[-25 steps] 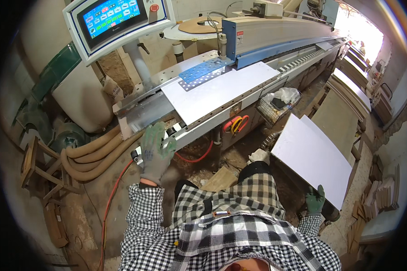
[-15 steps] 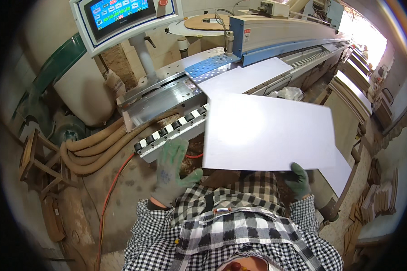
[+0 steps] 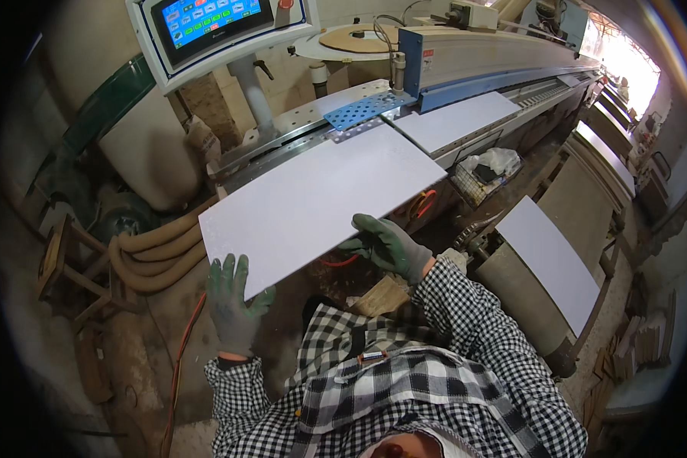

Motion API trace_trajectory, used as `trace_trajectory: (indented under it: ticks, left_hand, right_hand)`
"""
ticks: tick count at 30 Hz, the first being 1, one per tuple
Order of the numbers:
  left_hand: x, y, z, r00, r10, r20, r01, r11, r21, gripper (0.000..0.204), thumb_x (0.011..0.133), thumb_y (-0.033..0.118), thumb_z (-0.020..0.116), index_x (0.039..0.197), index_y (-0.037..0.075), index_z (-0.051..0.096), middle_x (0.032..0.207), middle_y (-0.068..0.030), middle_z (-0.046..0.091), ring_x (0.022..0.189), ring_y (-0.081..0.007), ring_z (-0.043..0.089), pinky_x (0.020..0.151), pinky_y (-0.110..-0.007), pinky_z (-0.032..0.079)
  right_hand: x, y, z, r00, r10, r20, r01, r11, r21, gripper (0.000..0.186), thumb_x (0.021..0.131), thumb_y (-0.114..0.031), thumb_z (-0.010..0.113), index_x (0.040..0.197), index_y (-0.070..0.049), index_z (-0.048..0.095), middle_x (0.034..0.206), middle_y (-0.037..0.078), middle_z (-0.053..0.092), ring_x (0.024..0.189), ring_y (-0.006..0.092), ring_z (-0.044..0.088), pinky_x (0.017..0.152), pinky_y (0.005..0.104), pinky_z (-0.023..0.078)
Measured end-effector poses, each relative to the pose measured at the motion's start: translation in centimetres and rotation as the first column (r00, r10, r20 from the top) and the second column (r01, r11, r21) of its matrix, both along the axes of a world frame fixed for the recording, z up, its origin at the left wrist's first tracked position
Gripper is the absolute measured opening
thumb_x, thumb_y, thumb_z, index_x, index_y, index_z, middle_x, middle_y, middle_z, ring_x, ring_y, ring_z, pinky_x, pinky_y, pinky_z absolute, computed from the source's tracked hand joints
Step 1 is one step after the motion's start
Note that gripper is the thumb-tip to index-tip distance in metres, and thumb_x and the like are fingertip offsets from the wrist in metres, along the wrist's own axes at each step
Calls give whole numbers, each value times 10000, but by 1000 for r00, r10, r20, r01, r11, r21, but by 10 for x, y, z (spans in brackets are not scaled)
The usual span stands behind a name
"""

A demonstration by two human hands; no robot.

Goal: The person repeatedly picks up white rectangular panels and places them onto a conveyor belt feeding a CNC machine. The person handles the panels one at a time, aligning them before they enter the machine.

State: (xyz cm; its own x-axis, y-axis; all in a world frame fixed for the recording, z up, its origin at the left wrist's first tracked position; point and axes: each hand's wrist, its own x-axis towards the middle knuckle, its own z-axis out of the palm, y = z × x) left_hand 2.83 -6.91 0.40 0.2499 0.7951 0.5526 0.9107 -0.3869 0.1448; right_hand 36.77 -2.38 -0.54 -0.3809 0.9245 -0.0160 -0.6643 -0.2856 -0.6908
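Observation:
Both hands wear grey-and-green gloves. My left hand (image 3: 235,298) is at the near left corner of a white panel (image 3: 313,198), fingertips against its edge and thumb by the front edge. My right hand (image 3: 385,252) grips that panel's front edge, thumb on top, other fingers partly hidden below. The panel lies across the infeed of a long edge-banding machine (image 3: 477,65), covering much of it, its far end near a blue perforated plate (image 3: 362,107). A second white panel (image 3: 462,118) lies just beyond it along the machine, a narrow gap between.
A touchscreen console (image 3: 206,23) stands upper left, with brown hoses (image 3: 153,271) and a wooden stool (image 3: 69,275) below. A wire basket (image 3: 473,183) hangs at the machine's front. A conveyor (image 3: 576,191) on the right carries a white panel (image 3: 546,263) and stacked boards (image 3: 607,153).
A panel from the right-hand conveyor has moved up and left onto the infeed. My right hand has moved left with it, and my left hand has met its corner.

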Motion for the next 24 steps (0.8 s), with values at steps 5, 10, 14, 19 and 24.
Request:
trace_trajectory:
  ticks: [5,10,14,19,24]
  left_hand:
    - [-2,35,-1,998,54,27,-53,998,-38,704,861,524,721,1415,115,572,1449,-175,539,1383,-436,431,1132,-558,363]
    - [1,74,6,997,78,-8,-78,994,-76,654,876,469,721,1420,134,580,1477,-157,529,1408,-395,422,1154,-519,360]
    - [-9,81,-6,998,-38,47,37,999,5,619,854,325,783,1401,104,597,1454,-154,555,1382,-388,458,1190,-480,329]
    - [-6,78,0,997,-33,74,38,998,-58,585,890,245,758,1414,62,574,1469,-176,534,1402,-359,439,1213,-474,294]
    - [-12,84,-2,996,-65,62,69,994,-80,568,908,232,734,1428,76,568,1503,-151,507,1418,-346,417,1224,-468,271]
  right_hand:
    - [40,-21,-4,990,-49,135,49,999,2,443,1091,-298,455,1367,39,530,1296,149,630,1160,243,637,1037,348,503]
    - [174,-94,-78,504,-548,668,541,803,251,430,1050,-304,519,1346,-2,595,1216,138,693,1089,277,675,962,391,537]
    - [285,-161,-107,-498,-177,849,488,752,443,625,1000,-448,544,1421,13,511,1375,206,579,1253,351,560,1069,446,432]
    - [325,-229,-120,-574,448,686,735,651,190,899,987,-665,367,1599,-26,209,1674,166,194,1556,347,125,1255,490,75]
    - [292,-256,-133,-588,509,629,735,661,152,895,1007,-670,270,1616,-28,137,1690,151,138,1563,324,84,1262,476,29]
